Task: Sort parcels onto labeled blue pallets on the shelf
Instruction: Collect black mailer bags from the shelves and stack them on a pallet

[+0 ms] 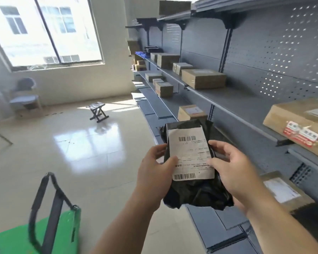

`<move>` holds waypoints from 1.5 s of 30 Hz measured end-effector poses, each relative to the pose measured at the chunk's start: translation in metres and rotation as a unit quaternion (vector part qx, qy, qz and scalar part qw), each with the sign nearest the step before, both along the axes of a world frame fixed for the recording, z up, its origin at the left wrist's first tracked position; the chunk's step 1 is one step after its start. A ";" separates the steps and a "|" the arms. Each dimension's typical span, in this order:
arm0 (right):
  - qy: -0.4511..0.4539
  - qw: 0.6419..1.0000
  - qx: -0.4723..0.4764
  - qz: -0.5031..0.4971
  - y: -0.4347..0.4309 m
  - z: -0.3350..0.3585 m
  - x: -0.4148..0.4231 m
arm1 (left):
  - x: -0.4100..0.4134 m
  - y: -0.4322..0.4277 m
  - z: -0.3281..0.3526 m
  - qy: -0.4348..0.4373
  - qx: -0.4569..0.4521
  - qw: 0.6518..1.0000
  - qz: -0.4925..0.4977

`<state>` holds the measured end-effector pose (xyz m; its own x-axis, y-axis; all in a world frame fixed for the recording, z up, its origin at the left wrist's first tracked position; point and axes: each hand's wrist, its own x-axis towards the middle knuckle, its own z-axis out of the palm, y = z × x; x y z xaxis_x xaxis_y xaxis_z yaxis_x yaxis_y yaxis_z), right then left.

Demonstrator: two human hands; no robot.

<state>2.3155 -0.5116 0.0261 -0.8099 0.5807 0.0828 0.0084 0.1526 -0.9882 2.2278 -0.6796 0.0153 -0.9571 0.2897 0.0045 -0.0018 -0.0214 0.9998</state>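
I hold a black plastic parcel bag (196, 191) with a white shipping label (190, 153) facing up, in front of the grey shelving. My left hand (154, 171) grips its left edge, thumb on the label's lower left corner. My right hand (233, 169) grips the right edge, thumb lying on the label. A blue pallet (140, 54) shows at the far end of the middle shelf. Several cardboard boxes lie along the shelves, such as one box (203, 78) on the middle shelf.
The grey shelf unit (233, 99) runs along the right, with a large box (299, 123) near me and a labeled box (281, 189) lower down. A green trolley (50, 233) with a black handle stands at lower left. A folding stool (97, 111) and a chair (25, 94) are on the tiled floor.
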 end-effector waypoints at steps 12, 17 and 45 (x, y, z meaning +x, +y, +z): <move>-0.053 0.985 -0.078 0.145 -0.103 -0.026 -0.181 | -0.125 -0.119 -0.027 -0.022 -0.026 0.986 0.162; -0.064 0.978 -0.083 0.180 -0.103 -0.036 -0.262 | -0.195 -0.115 -0.038 -0.035 -0.020 0.979 0.201; -0.084 0.970 -0.050 0.224 -0.056 -0.021 -0.785 | -0.704 -0.065 -0.041 -0.054 0.046 0.965 0.251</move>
<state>1.5308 -0.5678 0.0050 -0.9800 0.1659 -0.1100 0.1247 0.0811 -0.9889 1.5237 -0.7445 -0.0257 -0.9732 -0.2073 -0.1000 -0.0728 -0.1352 0.9881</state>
